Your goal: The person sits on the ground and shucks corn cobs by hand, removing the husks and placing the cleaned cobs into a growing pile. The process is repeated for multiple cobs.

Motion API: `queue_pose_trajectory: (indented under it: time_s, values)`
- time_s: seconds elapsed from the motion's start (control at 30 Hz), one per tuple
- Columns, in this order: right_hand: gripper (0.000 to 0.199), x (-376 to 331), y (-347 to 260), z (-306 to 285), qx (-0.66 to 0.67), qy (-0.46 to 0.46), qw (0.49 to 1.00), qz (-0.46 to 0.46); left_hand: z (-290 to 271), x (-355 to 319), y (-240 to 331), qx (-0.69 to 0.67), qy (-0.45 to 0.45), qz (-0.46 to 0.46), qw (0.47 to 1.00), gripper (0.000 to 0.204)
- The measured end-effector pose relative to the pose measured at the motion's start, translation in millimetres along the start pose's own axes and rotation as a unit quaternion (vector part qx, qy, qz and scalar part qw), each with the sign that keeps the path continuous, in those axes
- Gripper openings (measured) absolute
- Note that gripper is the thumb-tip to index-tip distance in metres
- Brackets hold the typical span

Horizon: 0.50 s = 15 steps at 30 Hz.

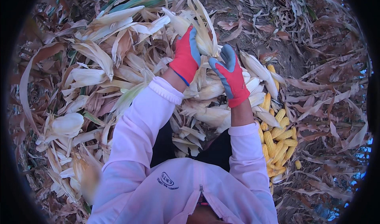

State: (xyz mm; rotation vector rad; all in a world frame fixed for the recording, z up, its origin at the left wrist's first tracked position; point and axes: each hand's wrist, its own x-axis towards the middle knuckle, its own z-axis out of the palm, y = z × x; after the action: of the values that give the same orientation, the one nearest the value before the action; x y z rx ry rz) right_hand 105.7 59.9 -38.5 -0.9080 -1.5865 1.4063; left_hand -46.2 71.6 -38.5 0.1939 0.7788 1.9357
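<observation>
Both my hands wear red gloves with grey palms and fingertips. My left hand (187, 57) is closed around a pale, dry corn husk (205, 44) with its loose leaves pointing up and away. Whether a cob is inside it, I cannot see. Just right of the husk's lower end is my right hand (231, 74), its thumb and fingers apart and nothing visible between them. Beneath both hands lies a heap of pale husks (209, 91). To the right of my right forearm is a pile of bare yellow corn cobs (279, 145).
More husks and unpeeled ears (93, 61) cover the ground on the left. Dry brown leaves and stalks (324, 105) spread along the right side. Bare soil (253, 38) shows beyond my right hand. A single cob (297, 164) lies beside the pile.
</observation>
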Motion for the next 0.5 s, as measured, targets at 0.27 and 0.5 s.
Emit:
queue_pose_trajectory:
  time_s: [0.27,0.5]
  values:
    - [0.028,-1.7,-7.5,-0.2,0.097,0.092,0.990,0.055,20.2,-35.1,-20.3,0.153,-0.024,0.077,0.985,0.041]
    - [0.028,-3.3,-9.8,9.7,0.247,0.146,0.958,-0.024,2.7,-3.9,-20.4,0.029,0.033,-0.029,0.999,0.041]
